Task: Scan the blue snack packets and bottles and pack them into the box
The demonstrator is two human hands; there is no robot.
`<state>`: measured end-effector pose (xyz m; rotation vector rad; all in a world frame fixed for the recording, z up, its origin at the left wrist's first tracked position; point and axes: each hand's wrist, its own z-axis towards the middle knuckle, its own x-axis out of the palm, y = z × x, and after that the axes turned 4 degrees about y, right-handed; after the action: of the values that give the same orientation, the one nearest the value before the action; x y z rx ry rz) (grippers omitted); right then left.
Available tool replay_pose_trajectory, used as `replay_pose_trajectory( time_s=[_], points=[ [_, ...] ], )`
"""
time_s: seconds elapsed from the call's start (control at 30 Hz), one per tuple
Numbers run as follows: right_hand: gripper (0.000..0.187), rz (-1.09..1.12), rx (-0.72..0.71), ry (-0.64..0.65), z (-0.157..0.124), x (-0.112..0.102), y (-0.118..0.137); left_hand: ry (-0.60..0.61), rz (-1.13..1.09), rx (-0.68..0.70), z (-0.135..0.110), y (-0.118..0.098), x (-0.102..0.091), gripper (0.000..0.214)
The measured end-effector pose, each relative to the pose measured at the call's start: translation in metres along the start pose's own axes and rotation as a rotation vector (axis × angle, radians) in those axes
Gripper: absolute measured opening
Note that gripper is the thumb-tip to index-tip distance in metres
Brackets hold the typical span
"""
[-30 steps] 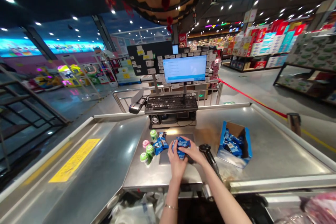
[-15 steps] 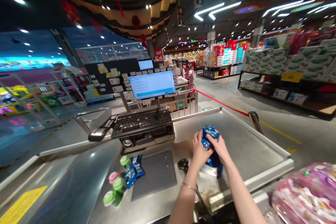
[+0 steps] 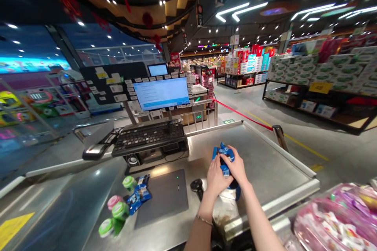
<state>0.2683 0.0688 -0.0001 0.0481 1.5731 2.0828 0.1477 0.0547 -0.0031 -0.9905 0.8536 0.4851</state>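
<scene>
Several shiny blue snack packets (image 3: 223, 150) are bunched between my two hands over the steel counter (image 3: 262, 153). My left hand (image 3: 216, 176) closes on them from the left, fingers curled over the top. From the right, my right hand (image 3: 238, 168) presses against the same bunch, thumb across it. More blue wrapping shows below my wrists, partly hidden by them. A black handheld scanner (image 3: 196, 185) lies just left of my left wrist. Farther left, other blue packets (image 3: 140, 194) rest at the edge of a flat grey plate (image 3: 165, 200).
Green-lidded tubs (image 3: 120, 211) and a pink-lidded one (image 3: 114, 202) stand by the plate. Behind are a keyboard (image 3: 150, 137) and a lit monitor (image 3: 161, 93). A raised rim (image 3: 282, 151) edges the counter; pink bagged goods (image 3: 332, 219) sit at the lower right.
My view has shifted slightly, moving the counter leftward in the picture. My hands have lowered a little with the blue packets and shifted their fingers on them.
</scene>
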Motion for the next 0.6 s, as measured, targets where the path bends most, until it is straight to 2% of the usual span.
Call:
replay_pose_trajectory(
  time_s=[0.1,0.17,0.23,0.3,0.37,0.47,0.6],
  points=[
    [0.058,0.06,-0.031,0.027,0.007,0.002,-0.008,0.077,0.01,0.05,0.0,0.0,-0.001,0.092],
    [0.062,0.013,-0.088,0.059,0.009,0.005,-0.013,0.123,0.032,0.073,0.0,0.001,0.0,0.087],
    [0.065,-0.072,-0.147,0.063,0.01,0.009,-0.018,0.113,0.051,0.061,0.001,0.002,0.003,0.08],
    [0.063,-0.14,-0.194,0.045,0.01,0.012,-0.022,0.038,0.063,0.012,0.001,0.003,0.007,0.075],
    [0.06,-0.184,-0.224,0.036,0.01,0.013,-0.025,-0.09,0.053,-0.04,0.002,0.003,0.011,0.075],
    [0.052,-0.245,-0.266,0.06,0.01,0.013,-0.03,-0.243,0.018,-0.057,0.004,0.003,0.015,0.079],
    [0.039,-0.38,-0.248,0.014,0.01,0.016,-0.035,-0.255,0.03,-0.009,0.005,0.004,0.017,0.076]
  ],
)
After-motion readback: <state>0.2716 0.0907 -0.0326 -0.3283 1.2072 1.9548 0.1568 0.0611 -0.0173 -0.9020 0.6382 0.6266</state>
